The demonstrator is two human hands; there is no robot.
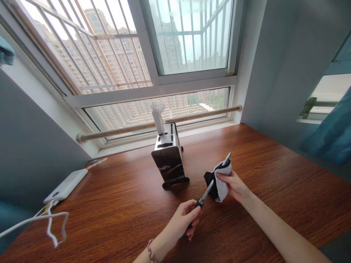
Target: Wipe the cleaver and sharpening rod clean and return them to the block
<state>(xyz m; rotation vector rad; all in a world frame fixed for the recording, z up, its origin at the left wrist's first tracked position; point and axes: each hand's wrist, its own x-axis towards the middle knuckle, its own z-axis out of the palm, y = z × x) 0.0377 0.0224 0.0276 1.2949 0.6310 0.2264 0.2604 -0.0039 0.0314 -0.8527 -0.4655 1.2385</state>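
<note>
My left hand is closed around the dark handle of a honing steel, which has a small metal guard and points up and to the right. Its grey rod runs behind a black-and-white cloth, and the tip shows beyond the cloth's upper edge. Pinching that cloth around the rod is my right hand, thumb on the white side. The cloth hides the middle of the rod. Both hands are just above the brown wooden table.
Beyond my hands stands a black-and-silver knife block with slots on top. A white handle-like piece sticks up from it. At the left lie a white power bank and a white cable. A rail crosses the window behind.
</note>
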